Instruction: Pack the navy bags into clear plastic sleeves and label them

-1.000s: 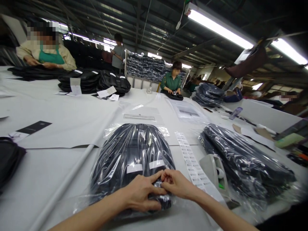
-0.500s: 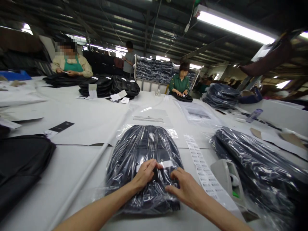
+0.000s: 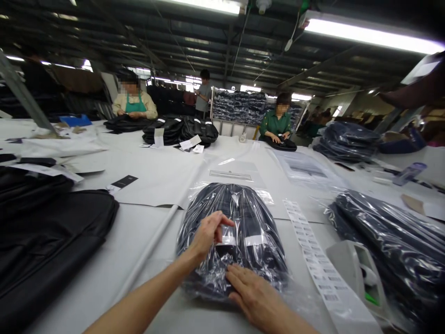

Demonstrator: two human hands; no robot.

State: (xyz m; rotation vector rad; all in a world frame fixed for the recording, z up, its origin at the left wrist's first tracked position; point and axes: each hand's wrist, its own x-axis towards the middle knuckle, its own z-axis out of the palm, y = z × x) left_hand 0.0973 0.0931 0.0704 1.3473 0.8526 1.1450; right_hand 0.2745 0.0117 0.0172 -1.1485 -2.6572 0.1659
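Note:
A dark folded garment sealed in a clear plastic bag [image 3: 239,218] lies on the white table [image 3: 139,232] in front of me. My left hand [image 3: 207,233] rests on the bag's middle, fingers curled in a pinch at a white label strip [image 3: 256,240] on the plastic. My right hand [image 3: 253,294] lies flat on the bag's near edge, fingers stretched out and pressing down. A long strip of barcode stickers [image 3: 313,260] runs along the table just right of the bag.
A pile of black garments [image 3: 45,232] fills the left. Bagged dark garments [image 3: 392,246] are stacked at the right beside a white tape dispenser [image 3: 361,273]. Empty plastic bags [image 3: 232,169] lie beyond. Three people work at the far side among more garment stacks [image 3: 181,130].
My hands have parted: the left moved up onto the bag's middle, the right slid down to its near edge and flattened. The view has swung left, showing more of the black pile.

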